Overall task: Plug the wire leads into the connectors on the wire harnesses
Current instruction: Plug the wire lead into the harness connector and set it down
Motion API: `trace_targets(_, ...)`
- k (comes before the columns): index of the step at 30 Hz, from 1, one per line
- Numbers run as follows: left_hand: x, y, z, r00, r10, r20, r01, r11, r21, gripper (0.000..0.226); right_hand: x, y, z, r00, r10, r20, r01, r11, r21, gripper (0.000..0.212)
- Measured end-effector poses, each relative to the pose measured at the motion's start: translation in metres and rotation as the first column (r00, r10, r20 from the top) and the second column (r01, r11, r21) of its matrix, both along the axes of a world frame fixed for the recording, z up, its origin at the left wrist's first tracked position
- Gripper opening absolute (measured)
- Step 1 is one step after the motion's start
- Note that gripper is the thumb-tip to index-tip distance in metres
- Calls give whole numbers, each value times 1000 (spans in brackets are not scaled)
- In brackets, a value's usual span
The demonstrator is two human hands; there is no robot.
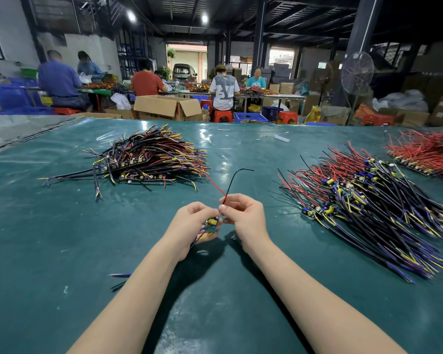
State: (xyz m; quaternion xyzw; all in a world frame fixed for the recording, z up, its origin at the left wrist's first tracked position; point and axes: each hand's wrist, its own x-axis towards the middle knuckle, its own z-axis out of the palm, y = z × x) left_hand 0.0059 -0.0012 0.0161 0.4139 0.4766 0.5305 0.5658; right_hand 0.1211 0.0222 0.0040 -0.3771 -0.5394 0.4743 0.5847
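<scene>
My left hand (191, 224) grips a small circuit board (211, 224) with a yellow part, above the middle of the green table. Purple and yellow leads (200, 238) hang from the board's lower end. My right hand (243, 217) pinches a red wire (216, 186) and a black wire (232, 181) right beside the board's upper end. Both wires rise from my fingers and curve away. My fingers hide where the wires meet the board.
One heap of harnesses with black, purple and yellow leads (149, 158) lies far left. A heap of boards with red and black wires (363, 198) lies right, another red bundle (427, 152) beyond it. A loose purple lead (120, 275) lies near my left forearm. People work at benches behind.
</scene>
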Motion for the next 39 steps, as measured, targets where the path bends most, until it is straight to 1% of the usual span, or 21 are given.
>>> trace_targets(4,-2,0,-1,998,-42,-46,42,999,-16,24,0,-1,0,999,-7,-39,6,1000,-15,32)
trace_targets(8,0,-4,0,974,-119,-194,117,993,-25,23,6,1,3,995,-89,-53,85,994,-64,31)
trace_targets(12,-2,-6,2,952,-216,-217,207,976,-64,26,14,5,7,978,-156,-142,141,984,-111,29)
trace_targets(14,-3,-6,2,942,-236,-239,221,971,-87,29,17,6,8,965,-182,-187,156,977,-145,27)
trace_targets(20,1,-4,1,949,-158,-274,135,986,-99,24,18,6,8,956,-154,-251,100,971,-217,27)
trace_targets(23,5,-4,-1,928,-133,-348,99,989,-113,18,19,7,7,960,-114,-255,56,973,-224,27)
trace_targets(27,5,-4,-1,901,-65,-430,52,998,-41,13,19,7,7,964,-68,-259,17,980,-196,26)
trace_targets(31,5,-5,-3,894,-61,-443,74,997,12,20,18,6,9,969,-87,-231,57,989,-136,25)
trace_targets(34,7,-6,-6,879,-43,-475,79,995,56,22,18,6,10,972,-134,-194,107,984,-143,25)
trace_targets(36,7,-5,-8,844,1,-536,64,993,102,23,18,6,10,971,-170,-167,145,977,-157,24)
trace_targets(39,8,-5,-11,757,77,-649,47,984,173,23,19,6,10,967,-202,-153,176,970,-171,21)
